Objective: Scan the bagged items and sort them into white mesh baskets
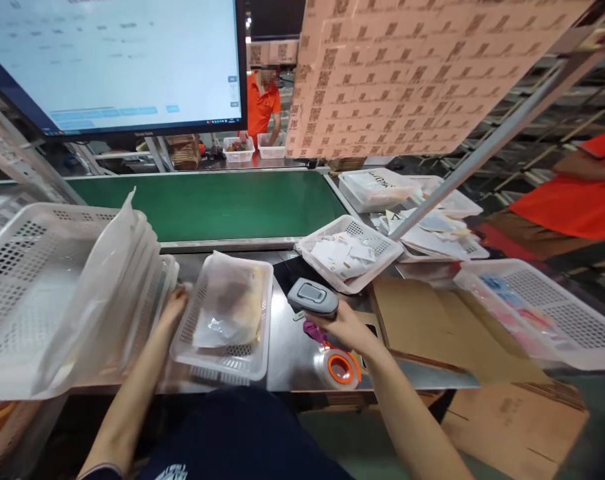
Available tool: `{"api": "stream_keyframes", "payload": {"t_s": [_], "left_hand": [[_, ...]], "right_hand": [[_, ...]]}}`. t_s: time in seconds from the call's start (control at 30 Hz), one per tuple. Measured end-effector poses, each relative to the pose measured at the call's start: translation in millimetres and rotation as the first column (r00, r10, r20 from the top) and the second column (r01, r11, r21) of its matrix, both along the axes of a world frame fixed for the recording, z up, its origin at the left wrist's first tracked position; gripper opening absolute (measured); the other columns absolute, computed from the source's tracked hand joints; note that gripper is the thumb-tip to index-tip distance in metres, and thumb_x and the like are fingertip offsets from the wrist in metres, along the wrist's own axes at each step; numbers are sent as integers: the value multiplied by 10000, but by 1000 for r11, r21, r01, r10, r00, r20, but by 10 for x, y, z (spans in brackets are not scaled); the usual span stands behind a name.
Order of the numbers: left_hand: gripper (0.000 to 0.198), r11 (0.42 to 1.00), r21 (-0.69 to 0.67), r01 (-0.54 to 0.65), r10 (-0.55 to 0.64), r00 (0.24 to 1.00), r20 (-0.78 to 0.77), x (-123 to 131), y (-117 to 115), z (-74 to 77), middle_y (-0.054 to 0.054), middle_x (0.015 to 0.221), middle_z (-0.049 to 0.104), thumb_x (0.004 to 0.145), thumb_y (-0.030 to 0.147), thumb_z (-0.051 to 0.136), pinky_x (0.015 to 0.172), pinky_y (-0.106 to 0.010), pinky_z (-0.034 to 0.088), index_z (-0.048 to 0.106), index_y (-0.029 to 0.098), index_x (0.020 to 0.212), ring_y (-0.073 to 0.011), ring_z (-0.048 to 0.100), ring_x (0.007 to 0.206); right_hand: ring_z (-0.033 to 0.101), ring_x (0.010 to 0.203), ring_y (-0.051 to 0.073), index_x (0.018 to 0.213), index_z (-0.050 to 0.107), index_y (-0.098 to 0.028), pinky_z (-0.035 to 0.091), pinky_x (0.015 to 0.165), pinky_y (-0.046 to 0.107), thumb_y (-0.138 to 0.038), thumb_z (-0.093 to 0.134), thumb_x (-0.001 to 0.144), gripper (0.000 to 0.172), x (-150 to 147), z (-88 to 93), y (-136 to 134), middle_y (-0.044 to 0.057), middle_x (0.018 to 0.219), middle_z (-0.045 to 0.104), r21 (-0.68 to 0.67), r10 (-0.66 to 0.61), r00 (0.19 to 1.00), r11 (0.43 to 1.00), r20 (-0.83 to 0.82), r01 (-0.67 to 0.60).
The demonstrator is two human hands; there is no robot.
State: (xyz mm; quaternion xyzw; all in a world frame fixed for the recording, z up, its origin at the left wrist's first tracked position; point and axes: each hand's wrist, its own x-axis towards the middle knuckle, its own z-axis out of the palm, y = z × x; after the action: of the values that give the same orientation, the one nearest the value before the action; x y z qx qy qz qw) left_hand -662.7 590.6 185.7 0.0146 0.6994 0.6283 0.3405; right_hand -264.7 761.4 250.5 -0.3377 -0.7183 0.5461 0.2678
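Right hand (349, 328) wrapped around barcode scanner (313, 297) (light, rigid, grip at handle); left hand (175, 303) touching stacked plastic bags (109, 293), fingers hidden.

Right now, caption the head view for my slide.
Right hand grips a barcode scanner; left hand touches a bagged basket.

Perforated white plastic basket (242, 363), glossy clear bag (229, 303), smooth grey plastic scanner (313, 296), brushed metal table (295, 350).
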Motion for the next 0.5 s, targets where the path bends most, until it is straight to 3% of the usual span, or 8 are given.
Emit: {"api": "stream_keyframes", "payload": {"t_s": [0.07, 0.17, 0.23, 0.3, 0.33, 0.37, 0.43, 0.5], "left_hand": [[186, 1000, 24, 15, -12, 996, -94, 131, -175, 203, -83, 910, 755, 787, 9, 735, 1294, -455, 406, 727, 157, 899, -354, 654, 1353], [303, 962, 130, 241, -174, 904, -389, 567, -644, 774, -128, 1235, 795, 765, 110, 905, 1371, -435, 314, 863, 200, 1050, -386, 615, 1427], [366, 951, 155, 268, -92, 722, -686, 814, -944, 1202, -119, 1316, 781, 726, 169, 970, 1441, -437, 127, 897, 274, 1069, -417, 525, 1537], [462, 994, 65, 86, 23, 423, -906, 832, -1145, 1566, -74, 1524, 694, 743, 287, 972, 1445, -488, -34, 868, 333, 1191, -432, 355, 1659], [458, 999, -11, -42, 2, 291, -957, 730, -1215, 1709, -83, 1577, 657, 767, 348, 943, 1431, -566, -51, 843, 319, 1213, -461, 307, 1675], [399, 979, -123, -162, -87, 215, -973, 562, -1279, 1826, -125, 1548, 672, 798, 396, 898, 1403, -668, -5, 822, 277, 1170, -510, 328, 1648], [259, 874, -399, -277, -335, 250, -908, 109, -1418, 2001, -194, 1159, 786, 838, 437, 793, 1279, -787, 251, 743, 195, 913, -573, 556, 1412], [309, 803, -545, -241, -450, 356, -819, -341, -1589, 2142, -118, 733, 682, 823, 464, 732, 1136, -711, 464, 631, 192, 716, -467, 695, 1045]], "right_hand": [[768, 856, 269, 1122, 805, -168, 658, 746, 388, -491, 888, 763, 490, 30, -202, -37, 96, 990, 834, -81, -5, 999, 997, 38, 8], [729, 682, 240, 1020, 773, -166, 596, 595, 349, -537, 890, 735, 483, -54, -679, -225, 98, 877, 811, -187, -15, 995, 982, 101, 34], [765, 705, 275, 1003, 761, -211, 594, 566, 362, -558, 852, 747, 441, -213, -1073, -439, 92, 878, 812, -225, -8, 994, 974, 110, 33], [765, 671, 303, 977, 768, -232, 605, 547, 408, -584, 806, 744, 424, -396, -1470, -665, 90, 866, 803, -222, 73, 988, 974, 135, -41], [788, 729, 342, 970, 784, -241, 640, 598, 463, -582, 795, 703, 434, -474, -1651, -758, 98, 901, 810, -180, 87, 984, 982, 153, -59], [813, 853, 399, 937, 802, -236, 673, 713, 534, -562, 790, 653, 433, -537, -1808, -825, 127, 964, 818, -112, 91, 978, 991, 189, -71], [784, 1124, 506, 883, 838, -225, 648, 945, 637, -509, 782, 575, 423, -616, -2021, -860, 192, 1137, 809, 19, 78, 959, 996, 271, -87], [720, 1276, 542, 889, 869, -237, 604, 1051, 646, -472, 796, 581, 394, -658, -2053, -770, 232, 1297, 764, 109, 65, 948, 989, 310, -104]]}}
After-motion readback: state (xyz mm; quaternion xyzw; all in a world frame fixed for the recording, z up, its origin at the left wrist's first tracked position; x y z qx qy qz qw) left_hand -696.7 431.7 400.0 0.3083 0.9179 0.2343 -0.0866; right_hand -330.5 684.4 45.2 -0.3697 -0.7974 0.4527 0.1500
